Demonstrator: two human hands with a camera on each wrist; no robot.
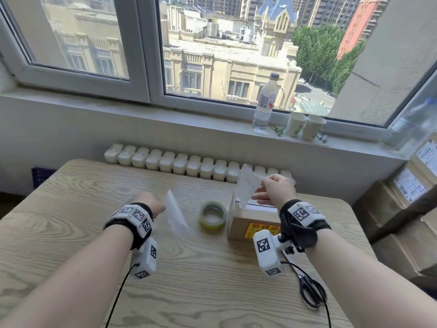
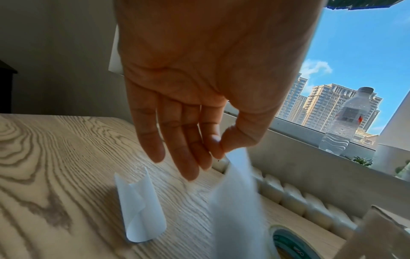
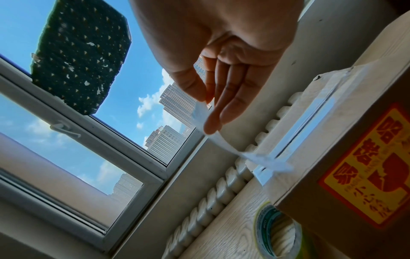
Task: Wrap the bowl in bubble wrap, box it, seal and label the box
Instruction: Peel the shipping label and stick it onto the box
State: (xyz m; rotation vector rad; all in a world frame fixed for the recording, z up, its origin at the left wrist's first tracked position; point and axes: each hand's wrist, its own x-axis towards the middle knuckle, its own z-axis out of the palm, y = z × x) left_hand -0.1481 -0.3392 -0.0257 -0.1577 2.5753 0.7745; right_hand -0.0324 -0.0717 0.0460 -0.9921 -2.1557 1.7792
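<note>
A closed cardboard box point(image 1: 253, 221) stands on the table, clear tape along its top seam point(image 3: 310, 122) and a red and yellow sticker point(image 3: 377, 166) on its front. My right hand point(image 1: 257, 192) hovers over the box's left end and pinches a white label sheet point(image 1: 246, 185); the sheet's lower end meets the box top point(image 3: 266, 161). To the left, above the table, my left hand point(image 1: 160, 208) pinches a thin white backing sheet point(image 2: 237, 201) between thumb and forefinger. No bowl is in view.
A tape roll point(image 1: 212, 215) lies between my hands, just left of the box. A curled white paper point(image 2: 142, 210) sits on the table under my left hand. Black scissors point(image 1: 309, 290) lie near the table's right front. A bottle point(image 1: 264, 102) and paper cups point(image 1: 305, 125) stand on the windowsill.
</note>
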